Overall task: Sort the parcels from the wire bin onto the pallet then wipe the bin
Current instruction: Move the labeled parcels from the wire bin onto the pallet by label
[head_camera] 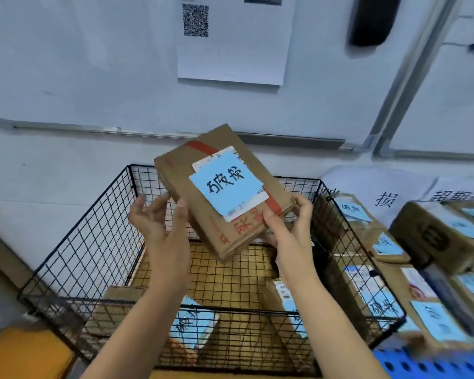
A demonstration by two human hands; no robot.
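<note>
**Brown parcel held up over the bin**

Cardboard, flat and brown with red tape, the parcel is up in the air above the far half of the wire bin, tilted with its far end toward twelve o'clock. A blue label with black handwriting covers most of its top face.

At the parcel's five o'clock corner the right hand pinches it, thumb on top and fingers curled round the edge. At its eight o'clock edge the left hand is spread, fingers straight and pointing up; only the thumb touches the cardboard.

Down in the bin, along the near wall at six o'clock, lie loose parcels, two of them with blue labels facing up.

At three o'clock, just outside the bin's wall, blue-labelled boxes are stacked. A strip of the blue pallet shows below them at five o'clock.

At twelve o'clock a whiteboard hangs on the wall, with a sheet bearing a QR code.
</note>
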